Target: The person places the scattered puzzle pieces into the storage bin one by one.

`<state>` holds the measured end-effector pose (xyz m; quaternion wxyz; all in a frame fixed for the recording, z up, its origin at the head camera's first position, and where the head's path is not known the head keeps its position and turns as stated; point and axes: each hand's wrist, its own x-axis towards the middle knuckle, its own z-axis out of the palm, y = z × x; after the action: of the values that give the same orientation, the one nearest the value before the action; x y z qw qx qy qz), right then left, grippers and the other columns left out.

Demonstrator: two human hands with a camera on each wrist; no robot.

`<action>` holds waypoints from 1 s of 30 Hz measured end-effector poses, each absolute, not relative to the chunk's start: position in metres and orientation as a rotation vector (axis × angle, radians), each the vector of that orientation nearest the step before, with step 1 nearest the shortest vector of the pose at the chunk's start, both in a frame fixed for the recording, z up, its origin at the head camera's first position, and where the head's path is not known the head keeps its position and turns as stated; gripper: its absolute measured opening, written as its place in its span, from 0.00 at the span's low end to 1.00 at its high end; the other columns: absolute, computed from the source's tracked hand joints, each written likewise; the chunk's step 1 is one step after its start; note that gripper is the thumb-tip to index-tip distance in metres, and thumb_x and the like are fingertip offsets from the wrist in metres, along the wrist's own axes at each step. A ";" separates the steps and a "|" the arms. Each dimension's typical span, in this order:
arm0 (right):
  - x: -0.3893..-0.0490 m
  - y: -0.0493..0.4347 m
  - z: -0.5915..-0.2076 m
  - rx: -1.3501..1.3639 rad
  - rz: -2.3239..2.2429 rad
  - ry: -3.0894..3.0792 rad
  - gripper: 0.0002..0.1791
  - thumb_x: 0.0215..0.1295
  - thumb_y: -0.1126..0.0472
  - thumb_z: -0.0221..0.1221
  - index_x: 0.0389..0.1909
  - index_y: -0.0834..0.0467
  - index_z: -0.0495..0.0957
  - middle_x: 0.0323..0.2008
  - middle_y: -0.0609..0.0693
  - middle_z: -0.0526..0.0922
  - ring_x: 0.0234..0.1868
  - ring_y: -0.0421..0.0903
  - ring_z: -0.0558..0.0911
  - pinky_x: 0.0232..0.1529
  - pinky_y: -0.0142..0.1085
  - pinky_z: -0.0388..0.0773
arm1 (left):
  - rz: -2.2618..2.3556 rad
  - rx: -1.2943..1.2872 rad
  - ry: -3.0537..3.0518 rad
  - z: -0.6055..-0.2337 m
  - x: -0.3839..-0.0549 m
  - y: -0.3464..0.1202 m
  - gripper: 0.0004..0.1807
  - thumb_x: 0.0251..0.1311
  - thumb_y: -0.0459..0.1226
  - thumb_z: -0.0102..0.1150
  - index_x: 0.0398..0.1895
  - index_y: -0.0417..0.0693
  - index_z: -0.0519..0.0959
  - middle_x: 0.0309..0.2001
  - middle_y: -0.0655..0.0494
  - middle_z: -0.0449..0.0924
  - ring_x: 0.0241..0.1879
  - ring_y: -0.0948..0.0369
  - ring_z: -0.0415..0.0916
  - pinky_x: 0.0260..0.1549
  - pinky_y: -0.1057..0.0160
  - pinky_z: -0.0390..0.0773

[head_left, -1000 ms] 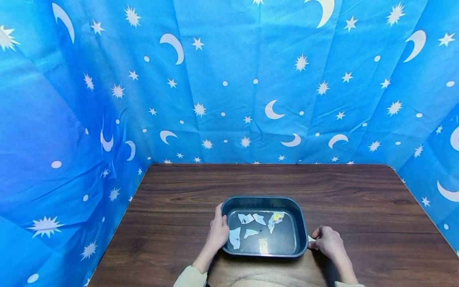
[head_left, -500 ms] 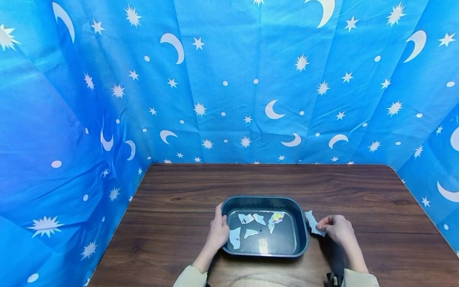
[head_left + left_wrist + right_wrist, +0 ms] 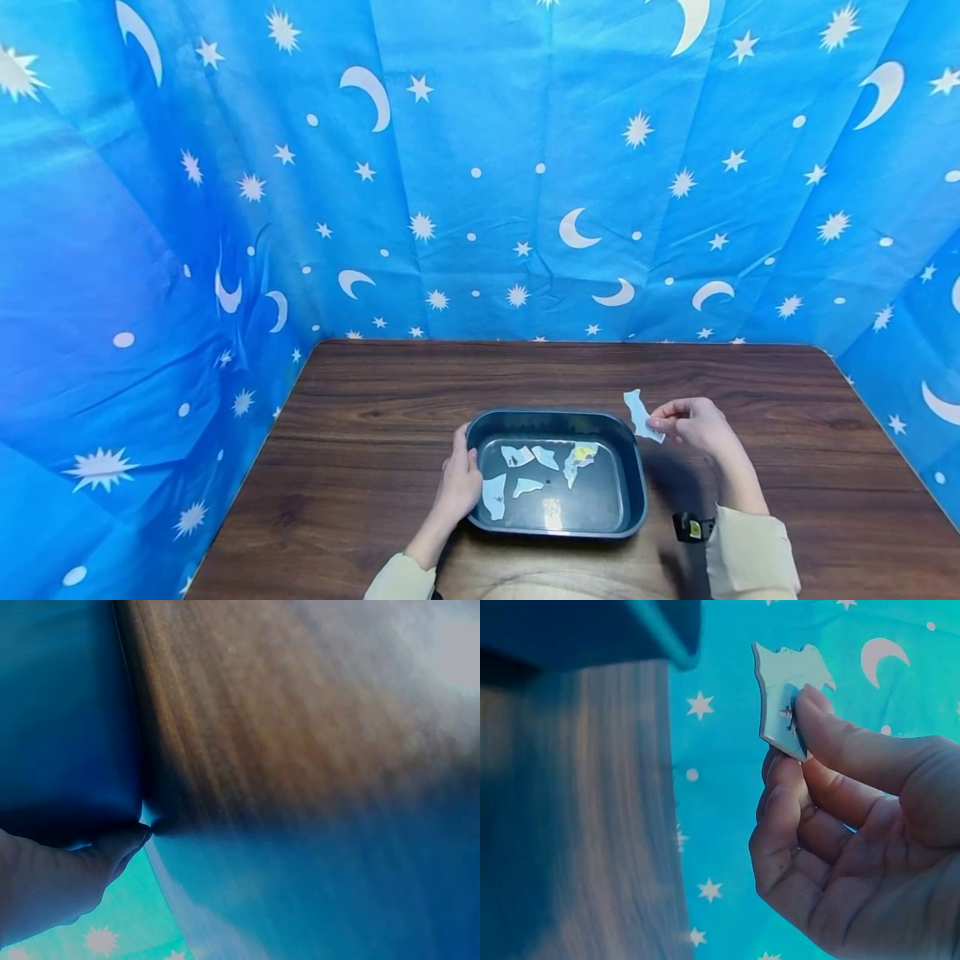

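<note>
A dark blue-grey rectangular tray [image 3: 592,510] with raised walls and rounded corners sits on the table. My left hand [image 3: 457,483] grips its left wall, and the left wrist view shows that hand [image 3: 67,874] against the tray's side [image 3: 67,712]. Beyond the tray's right rim, my right hand [image 3: 697,427] pinches a pale, jagged-edged puzzle piece [image 3: 637,412] in the air. Close up, the thumb of the right hand [image 3: 847,825] covers part of the piece [image 3: 778,681], which has a thick edge and a small dark print. Several similar flat pieces [image 3: 493,497] lie inside the tray.
One piece in the tray [image 3: 580,461] has yellow and purple patches. A brown wood-grain table [image 3: 360,417] surrounds the tray. Blue cloth [image 3: 480,125] with white moons and stars hangs behind and on both sides. A black wrist strap [image 3: 692,527] shows by the right sleeve.
My right hand has lifted the puzzle piece from low beside the tray's right wall, moving away from me to near its far right corner. The left hand keeps its grip; the view shifts slightly.
</note>
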<state>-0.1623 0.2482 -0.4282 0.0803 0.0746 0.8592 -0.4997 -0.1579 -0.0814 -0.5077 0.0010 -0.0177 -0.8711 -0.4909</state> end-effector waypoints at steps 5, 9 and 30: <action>-0.172 0.238 -0.421 0.156 -1.521 2.536 0.09 0.60 0.64 0.60 0.33 0.69 0.79 0.25 0.52 0.78 0.27 0.49 0.73 0.28 0.38 0.72 | -1.496 -0.059 -2.743 -0.509 -0.158 -0.082 0.21 0.68 0.27 0.36 0.63 0.41 0.58 0.58 0.35 0.68 0.58 0.42 0.64 0.55 0.42 0.63; -0.181 0.227 -0.416 0.128 -1.498 2.531 0.10 0.60 0.62 0.61 0.33 0.67 0.80 0.27 0.51 0.79 0.32 0.51 0.73 0.32 0.40 0.72 | -1.489 -0.067 -2.741 -0.508 -0.157 -0.082 0.21 0.67 0.27 0.36 0.63 0.41 0.58 0.57 0.35 0.68 0.58 0.42 0.65 0.55 0.42 0.63; -0.221 0.163 -0.419 -0.301 -1.506 2.250 0.07 0.54 0.67 0.63 0.30 0.69 0.82 0.19 0.49 0.79 0.21 0.45 0.73 0.24 0.33 0.72 | -1.496 -0.054 -2.735 -0.506 -0.156 -0.083 0.21 0.67 0.28 0.37 0.63 0.40 0.58 0.57 0.35 0.68 0.58 0.41 0.65 0.55 0.43 0.63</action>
<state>-0.2206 0.1628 -0.4190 0.2072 -0.1080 0.8079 -0.5410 -0.1563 -0.0826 -0.5057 0.0118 -0.0172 -0.8771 -0.4798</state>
